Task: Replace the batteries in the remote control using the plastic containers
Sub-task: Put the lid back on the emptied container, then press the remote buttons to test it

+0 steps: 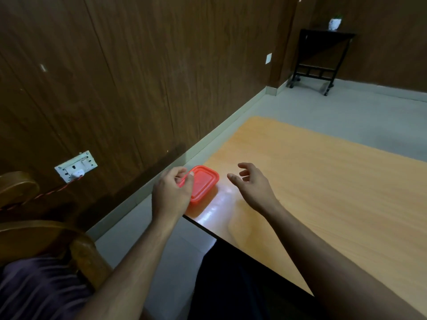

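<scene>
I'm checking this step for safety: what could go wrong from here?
The red container sits near the table's corner, so prying its lid with only the left hand could push it off the edge. The right hand hovers open beside it, not bracing it. If the lid pops suddenly, anything inside might scatter onto the floor.

One red plastic container (203, 184) sits at the near left corner of one wooden table (323, 181). Two hands: left hand (172, 192), right hand (253, 187). One wall socket (76, 166) on the left (one white plug in it). Far right, one black stand (321, 58) carries one small pot (334, 23).
</scene>
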